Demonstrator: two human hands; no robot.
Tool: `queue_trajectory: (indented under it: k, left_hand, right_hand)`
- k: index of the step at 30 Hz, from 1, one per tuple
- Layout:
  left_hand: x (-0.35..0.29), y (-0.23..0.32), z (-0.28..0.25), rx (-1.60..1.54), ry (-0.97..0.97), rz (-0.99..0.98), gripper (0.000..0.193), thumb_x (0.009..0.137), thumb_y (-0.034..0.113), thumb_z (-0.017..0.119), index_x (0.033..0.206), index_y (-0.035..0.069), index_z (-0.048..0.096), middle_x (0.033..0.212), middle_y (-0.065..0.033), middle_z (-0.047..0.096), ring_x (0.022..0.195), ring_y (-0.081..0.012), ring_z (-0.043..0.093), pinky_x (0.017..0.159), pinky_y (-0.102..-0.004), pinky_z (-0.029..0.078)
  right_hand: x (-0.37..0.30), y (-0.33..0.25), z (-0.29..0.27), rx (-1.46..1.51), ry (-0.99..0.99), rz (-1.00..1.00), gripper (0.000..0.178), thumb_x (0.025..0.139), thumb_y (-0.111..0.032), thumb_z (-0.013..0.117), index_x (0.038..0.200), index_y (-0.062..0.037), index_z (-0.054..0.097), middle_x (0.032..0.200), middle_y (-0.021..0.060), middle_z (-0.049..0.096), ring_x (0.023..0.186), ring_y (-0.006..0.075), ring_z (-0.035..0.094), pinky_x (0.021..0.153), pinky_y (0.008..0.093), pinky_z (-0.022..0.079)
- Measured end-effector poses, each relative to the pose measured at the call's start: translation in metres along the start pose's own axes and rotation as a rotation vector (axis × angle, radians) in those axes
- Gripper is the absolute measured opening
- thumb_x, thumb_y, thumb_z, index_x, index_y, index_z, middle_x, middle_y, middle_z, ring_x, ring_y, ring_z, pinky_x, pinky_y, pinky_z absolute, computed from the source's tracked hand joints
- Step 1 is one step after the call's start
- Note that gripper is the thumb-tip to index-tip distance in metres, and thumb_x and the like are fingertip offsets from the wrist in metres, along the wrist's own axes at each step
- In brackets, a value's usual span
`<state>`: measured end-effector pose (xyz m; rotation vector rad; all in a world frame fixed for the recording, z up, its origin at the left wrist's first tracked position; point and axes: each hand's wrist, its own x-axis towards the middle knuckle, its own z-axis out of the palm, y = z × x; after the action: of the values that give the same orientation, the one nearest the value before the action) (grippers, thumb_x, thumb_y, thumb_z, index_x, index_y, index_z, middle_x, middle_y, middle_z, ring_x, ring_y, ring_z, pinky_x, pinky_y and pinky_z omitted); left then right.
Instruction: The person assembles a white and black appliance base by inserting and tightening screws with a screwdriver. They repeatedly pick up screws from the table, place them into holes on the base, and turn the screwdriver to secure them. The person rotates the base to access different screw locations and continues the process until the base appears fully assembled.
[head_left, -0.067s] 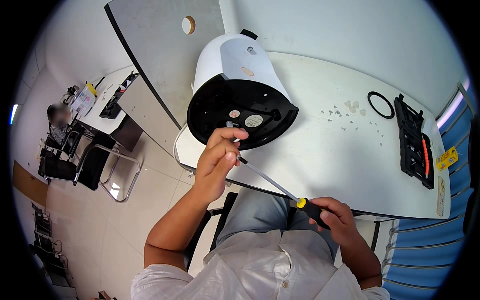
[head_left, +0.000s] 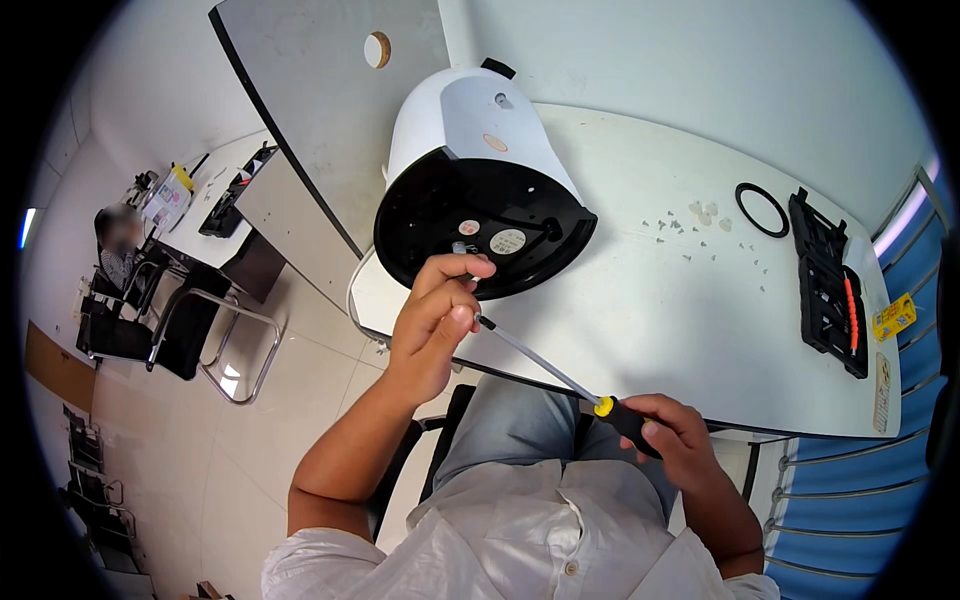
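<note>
the white appliance [head_left: 470,150] lies tipped on the table [head_left: 640,330], its black base [head_left: 470,225] facing the person at the near edge. the right hand [head_left: 675,435] is closed round the black handle of a long screwdriver [head_left: 560,375]. the left hand [head_left: 435,325] pinches the shaft near its tip, fingers together on the metal, steadying it just at the base's lower rim. by the look of it the step in hand is seating the tip in a screw on the base; whether it is seated is hidden by the fingers. the next move calls for a straight shaft, firm push and slow turn. small screws [head_left: 700,235], a black ring [head_left: 762,210] and a bit case [head_left: 828,285] lie well apart to the right.
</note>
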<state>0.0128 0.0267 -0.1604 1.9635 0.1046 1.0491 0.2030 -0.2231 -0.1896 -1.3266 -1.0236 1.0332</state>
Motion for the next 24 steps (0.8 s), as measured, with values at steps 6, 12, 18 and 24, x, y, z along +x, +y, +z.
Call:
queue_trajectory:
  k: [6, 12, 18, 24]
  left_hand:
    - [0.005, 0.000, -0.011, 0.215, -0.132, 0.126, 0.029, 0.094, 0.023, 0.047, 0.073, 0.004, 0.054, 0.118, -0.0155, 0.053, 0.115, -0.0308, 0.046, 0.097, -0.0395, 0.035]
    - [0.007, 0.005, -0.011, 0.207, -0.189, 0.100, 0.027, 0.093, 0.022, 0.050, 0.072, 0.004, 0.054, 0.118, -0.0150, 0.054, 0.116, -0.0340, 0.046, 0.097, -0.0427, 0.035]
    - [0.000, 0.002, -0.011, 0.401, -0.232, 0.115, 0.030, 0.093, 0.026, 0.049, 0.075, 0.003, 0.055, 0.122, -0.0186, 0.051, 0.120, -0.0348, 0.045, 0.100, -0.0452, 0.035]
    - [-0.020, -0.016, -0.018, 0.710, 0.313, 0.247, 0.029, 0.088, 0.032, 0.058, 0.092, 0.004, 0.065, 0.126, -0.0214, 0.047, 0.119, -0.0353, 0.046, 0.101, -0.0438, 0.035]
  right_hand:
    - [-0.005, -0.007, -0.009, -0.149, 0.050, -0.048, 0.032, 0.086, -0.009, 0.053, 0.115, 0.0002, 0.061, 0.078, 0.0055, 0.064, 0.059, 0.0066, 0.051, 0.054, 0.0217, 0.041]
    - [-0.005, -0.012, -0.009, -0.351, 0.062, -0.201, 0.033, 0.082, -0.009, 0.058, 0.114, -0.0011, 0.062, 0.076, 0.0090, 0.062, 0.059, 0.0135, 0.051, 0.057, 0.0254, 0.041]
    - [-0.007, -0.005, -0.005, -0.452, 0.109, -0.219, 0.033, 0.083, -0.016, 0.061, 0.111, 0.0016, 0.061, 0.086, 0.0093, 0.066, 0.069, 0.0100, 0.057, 0.063, 0.0240, 0.045]
    - [-0.004, -0.002, -0.007, -0.240, 0.147, -0.015, 0.041, 0.075, -0.014, 0.071, 0.112, -0.0004, 0.060, 0.085, 0.0045, 0.064, 0.074, 0.0105, 0.059, 0.069, 0.0249, 0.047]
